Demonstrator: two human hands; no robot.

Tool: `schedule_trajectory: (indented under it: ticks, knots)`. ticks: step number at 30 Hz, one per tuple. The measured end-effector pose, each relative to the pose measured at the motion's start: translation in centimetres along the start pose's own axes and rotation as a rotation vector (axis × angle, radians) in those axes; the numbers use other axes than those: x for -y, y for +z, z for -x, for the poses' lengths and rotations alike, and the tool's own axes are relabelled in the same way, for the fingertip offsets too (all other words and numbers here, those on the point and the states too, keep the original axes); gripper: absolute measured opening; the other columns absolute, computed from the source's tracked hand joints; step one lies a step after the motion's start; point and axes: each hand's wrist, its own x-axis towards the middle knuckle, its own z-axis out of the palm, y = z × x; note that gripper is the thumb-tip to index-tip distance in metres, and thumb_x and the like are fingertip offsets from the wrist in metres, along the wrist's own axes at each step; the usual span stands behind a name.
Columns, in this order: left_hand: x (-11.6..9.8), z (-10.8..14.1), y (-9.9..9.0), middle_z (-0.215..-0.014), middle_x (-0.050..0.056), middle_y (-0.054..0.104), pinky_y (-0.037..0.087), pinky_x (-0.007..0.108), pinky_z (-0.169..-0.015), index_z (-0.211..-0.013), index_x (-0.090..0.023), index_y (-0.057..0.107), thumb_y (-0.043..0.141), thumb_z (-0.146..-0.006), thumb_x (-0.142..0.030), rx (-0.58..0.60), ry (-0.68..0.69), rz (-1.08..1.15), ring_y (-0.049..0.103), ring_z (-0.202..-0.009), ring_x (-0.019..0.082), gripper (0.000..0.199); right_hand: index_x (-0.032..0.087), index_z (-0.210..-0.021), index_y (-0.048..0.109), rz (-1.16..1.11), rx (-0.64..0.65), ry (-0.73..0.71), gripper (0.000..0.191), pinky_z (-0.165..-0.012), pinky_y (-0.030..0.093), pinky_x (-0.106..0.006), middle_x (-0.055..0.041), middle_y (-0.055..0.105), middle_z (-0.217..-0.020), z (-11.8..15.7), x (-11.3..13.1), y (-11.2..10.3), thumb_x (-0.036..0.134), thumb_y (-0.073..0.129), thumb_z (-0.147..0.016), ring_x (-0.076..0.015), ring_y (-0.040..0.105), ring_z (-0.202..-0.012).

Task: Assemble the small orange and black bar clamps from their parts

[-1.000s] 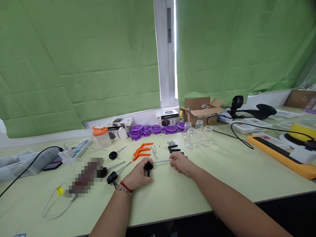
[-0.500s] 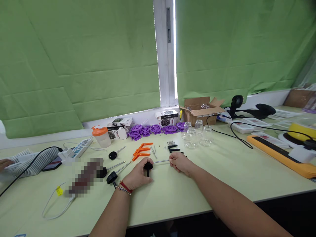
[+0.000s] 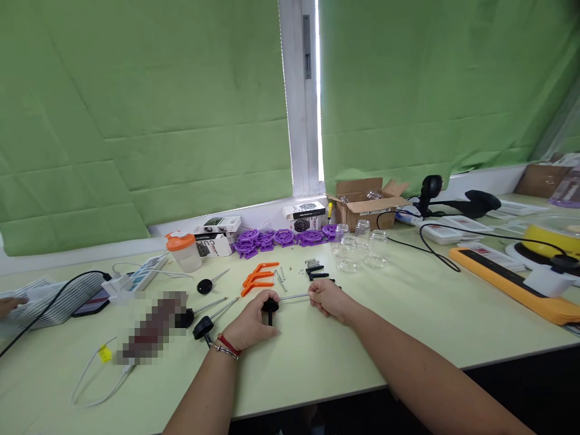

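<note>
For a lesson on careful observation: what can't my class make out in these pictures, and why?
Head view: the right end of the thin silver metal rod, hidden by the right hand.
Head view: what the dark reddish-brown shape is, masked by pixelation.
Head view: the co-worker beyond one bare hand, cut off by the left edge.
Head view: the floor of the open brown cardboard box, hidden by its front side.

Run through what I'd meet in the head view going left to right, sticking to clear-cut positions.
Another person's hand → power strip → orange-lidded cup → left hand → metal rod → right hand → black fan-like device → orange bar
</note>
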Motion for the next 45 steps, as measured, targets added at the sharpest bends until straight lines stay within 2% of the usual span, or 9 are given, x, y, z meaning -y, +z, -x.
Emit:
schedule_trajectory:
  ticks: [16, 23, 27, 30, 33, 36, 39, 45]
  knots:
    - [-0.7, 0.1, 0.1, -0.097, 0.002, 0.047, 0.039, 0.028, -0.078, -0.102, -0.021, 0.046, 0.064, -0.054, -0.007, -0.013, 0.018, -0.028, 0.045, -0.088, 0.015, 0.054, 0.017, -0.071, 0.049, -0.013, 0.002, -0.008, 0.01, -0.033, 0.027, -0.017, 0.003, 0.052, -0.057, -0.2, 0.0, 0.0, 0.019, 0.048, -0.081, -0.0029, 0.035, -0.034]
    - [-1.2, 0.1, -0.2, -0.103, 0.005, 0.05, 0.039, 0.032, -0.084, -0.102, -0.021, 0.049, 0.066, -0.053, -0.008, -0.058, 0.051, -0.075, 0.047, -0.095, 0.018, 0.054, 0.019, -0.08, 0.047, -0.054, -0.01, -0.039, 0.007, -0.034, 0.027, -0.016, 0.0043, 0.052, -0.06, -0.2, -0.3, 0.1, 0.025, 0.049, -0.082, -0.0031, 0.036, -0.036]
    - [-2.6, 1.3, -1.5, -0.107, 0.006, 0.052, 0.038, 0.036, -0.089, -0.104, -0.022, 0.048, 0.066, -0.059, -0.015, -0.161, 0.053, -0.196, 0.048, -0.101, 0.021, 0.049, 0.02, -0.084, 0.046, -0.09, -0.017, -0.031, 0.014, -0.034, 0.028, -0.016, 0.0035, 0.054, -0.062, 0.0, 0.1, 0.1, 0.033, 0.044, -0.085, -0.0039, 0.038, -0.037]
    - [-3.4, 3.1, -2.8, -0.106, 0.006, 0.055, 0.035, 0.039, -0.09, -0.102, -0.023, 0.05, 0.069, -0.057, -0.022, -0.247, -0.028, -0.422, 0.05, -0.098, 0.023, 0.049, 0.019, -0.082, 0.047, -0.086, -0.007, -0.009, 0.015, -0.033, 0.028, -0.016, 0.0032, 0.053, -0.061, 0.1, 0.4, 0.0, 0.034, 0.044, -0.085, -0.0037, 0.037, -0.037]
    - [-3.2, 5.1, -3.9, -0.104, 0.004, 0.058, 0.028, 0.045, -0.093, -0.098, -0.024, 0.054, 0.07, -0.053, -0.026, -0.304, -0.13, -0.664, 0.051, -0.097, 0.026, 0.047, 0.018, -0.08, 0.048, -0.083, 0.005, -0.012, 0.016, -0.033, 0.027, -0.016, 0.0027, 0.054, -0.062, 0.2, 0.5, 0.0, 0.033, 0.044, -0.085, -0.0035, 0.036, -0.037]
    - [-2.5, 6.7, -4.7, -0.103, 0.005, 0.059, 0.023, 0.047, -0.093, -0.095, -0.025, 0.054, 0.069, -0.053, -0.03, -0.309, -0.203, -0.805, 0.05, -0.099, 0.027, 0.045, 0.018, -0.078, 0.048, -0.082, 0.015, -0.014, 0.018, -0.032, 0.027, -0.017, 0.0025, 0.053, -0.062, 0.3, 0.5, 0.0, 0.033, 0.043, -0.086, -0.0037, 0.036, -0.036]
    - [-2.0, 7.5, -5.1, -0.099, 0.003, 0.06, 0.017, 0.049, -0.096, -0.092, -0.026, 0.054, 0.067, -0.054, -0.032, -0.288, -0.213, -0.9, 0.05, -0.098, 0.027, 0.041, 0.018, -0.077, 0.048, -0.079, 0.015, -0.008, 0.019, -0.032, 0.028, -0.017, 0.0028, 0.052, -0.062, 0.5, 0.6, 0.0, 0.034, 0.042, -0.086, -0.0038, 0.036, -0.037]
    - [-1.7, 7.9, -5.6, -0.095, 0.003, 0.061, 0.01, 0.054, -0.097, -0.089, -0.026, 0.053, 0.066, -0.056, -0.036, -0.258, -0.245, -0.954, 0.049, -0.099, 0.027, 0.036, 0.018, -0.077, 0.048, -0.073, 0.013, -0.004, 0.02, -0.032, 0.027, -0.018, 0.0029, 0.051, -0.061, 0.6, 0.7, 0.0, 0.033, 0.04, -0.087, -0.0037, 0.034, -0.036]
